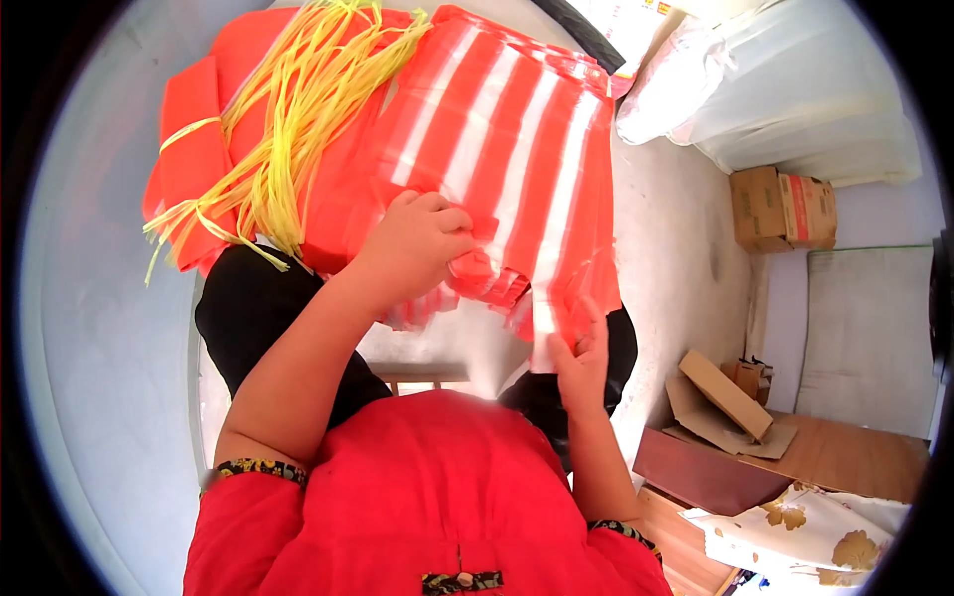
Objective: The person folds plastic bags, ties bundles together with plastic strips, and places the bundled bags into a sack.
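A stack of red-and-white striped plastic bags (507, 129) lies spread in front of me, above my knees. My left hand (422, 243) is closed on the near edge of the stack, fingers curled over the red plastic. At the near right corner, my right hand (583, 353) pinches a strip of a striped bag between thumb and fingers. A bundle of yellow plastic strands (298, 129) lies left of the striped bags, on folded orange-red plastic (194, 149). One yellow strand runs around that folded bundle.
Cardboard boxes (783, 210) stand by the wall at the right. An opened carton (730, 402) rests on a brown wooden surface (845, 457) at the lower right, near a floral cloth (805, 531). White plastic sheeting (805, 89) hangs at the upper right.
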Motion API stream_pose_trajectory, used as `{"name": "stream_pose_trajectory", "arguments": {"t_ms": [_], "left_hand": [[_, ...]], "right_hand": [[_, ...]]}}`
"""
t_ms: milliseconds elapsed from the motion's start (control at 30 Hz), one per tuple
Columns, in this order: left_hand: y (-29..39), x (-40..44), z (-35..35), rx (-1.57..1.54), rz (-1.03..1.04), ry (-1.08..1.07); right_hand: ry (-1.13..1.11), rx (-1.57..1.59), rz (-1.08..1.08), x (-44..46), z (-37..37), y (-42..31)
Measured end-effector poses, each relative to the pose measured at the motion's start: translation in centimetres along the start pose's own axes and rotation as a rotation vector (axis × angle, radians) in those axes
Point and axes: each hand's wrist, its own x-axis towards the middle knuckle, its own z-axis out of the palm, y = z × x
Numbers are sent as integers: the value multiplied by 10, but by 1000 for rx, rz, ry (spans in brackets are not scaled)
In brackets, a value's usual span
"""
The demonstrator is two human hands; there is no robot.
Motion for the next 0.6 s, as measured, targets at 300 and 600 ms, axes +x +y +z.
{"name": "stream_pose_trajectory", "arguments": {"t_ms": [300,600], "left_hand": [[3,-4,-4,25,32,-5],[6,-7,-14,-60,-25,-53]], "right_hand": [[-264,-11,-110,93,42,-85],[-308,296,214,123,72,-79]]}}
